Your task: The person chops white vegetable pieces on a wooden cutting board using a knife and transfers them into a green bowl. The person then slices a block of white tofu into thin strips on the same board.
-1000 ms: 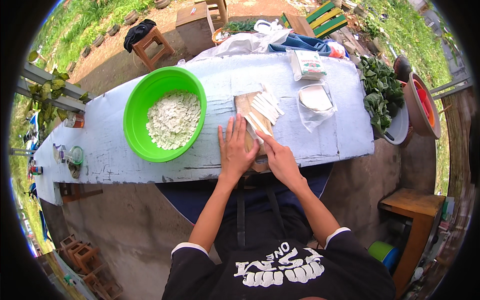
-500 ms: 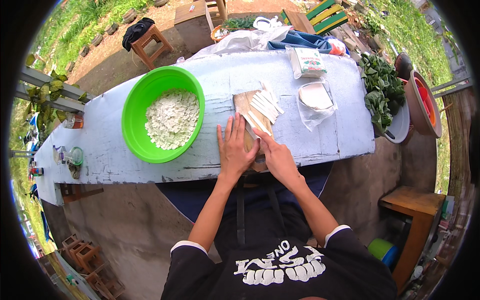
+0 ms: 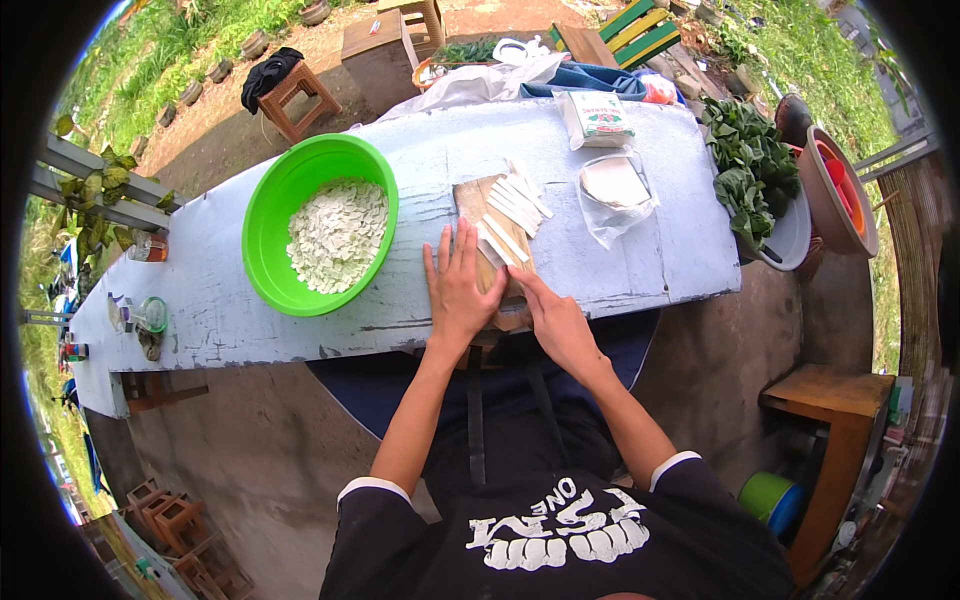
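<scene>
A small wooden cutting board [image 3: 467,200] lies near the table's front edge, with thin white strips [image 3: 517,204] of some food on its far part. My left hand [image 3: 459,290] rests on the board's left side, fingers stretched forward. Closed at the board's near right, my right hand [image 3: 560,332] holds a knife [image 3: 492,254]; its grey blade angles forward and left beside my left fingers, and the handle is hidden in my grip. A couple of white strips lie just right of the blade. Left of the board, a bright green basin [image 3: 262,215] holds many small white cut pieces [image 3: 340,235].
Right of the board are an opened plastic bag with white square slabs [image 3: 614,184] and a wrapped white package [image 3: 597,120]. Leafy greens [image 3: 752,170] in a bowl and a brown basin [image 3: 840,190] stand at the far right. A glass [image 3: 148,247] sits at the left edge.
The whole view has shifted slightly, so the table things appear a little further left. Both hands stay on the board in nearly the same pose.
</scene>
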Demonstrator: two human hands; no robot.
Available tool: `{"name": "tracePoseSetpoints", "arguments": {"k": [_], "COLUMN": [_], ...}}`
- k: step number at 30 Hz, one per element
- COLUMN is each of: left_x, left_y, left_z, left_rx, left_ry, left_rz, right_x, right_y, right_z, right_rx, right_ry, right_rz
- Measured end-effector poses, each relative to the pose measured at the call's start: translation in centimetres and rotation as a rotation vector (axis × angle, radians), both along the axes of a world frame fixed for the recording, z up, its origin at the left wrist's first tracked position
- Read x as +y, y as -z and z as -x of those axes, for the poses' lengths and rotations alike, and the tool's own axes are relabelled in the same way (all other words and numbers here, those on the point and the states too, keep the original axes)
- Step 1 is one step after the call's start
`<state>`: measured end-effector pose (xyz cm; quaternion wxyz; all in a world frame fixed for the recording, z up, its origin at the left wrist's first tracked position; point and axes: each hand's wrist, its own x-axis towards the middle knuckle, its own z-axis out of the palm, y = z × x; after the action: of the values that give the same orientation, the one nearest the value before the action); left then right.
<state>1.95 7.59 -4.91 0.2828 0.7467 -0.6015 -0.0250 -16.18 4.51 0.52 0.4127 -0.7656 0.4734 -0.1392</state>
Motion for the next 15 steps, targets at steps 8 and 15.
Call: {"name": "tracePoseSetpoints", "arguments": {"k": [8,15], "left_x": [0.0,0.4], "left_y": [-0.2,0.1], "left_z": [0.1,-0.3], "left_rx": [-0.004,0.069], "left_ry": [-0.006,0.006], "left_rz": [-0.011,0.039], "right_x": [1.2,-1.1], "right_y": [-0.1,-1.7], "right_z": [2.0,3.6], "right_rx": [-0.025,-0.329], "right_ry": [0.009,0.133], "right_rz": [-0.011,-0.578]}}
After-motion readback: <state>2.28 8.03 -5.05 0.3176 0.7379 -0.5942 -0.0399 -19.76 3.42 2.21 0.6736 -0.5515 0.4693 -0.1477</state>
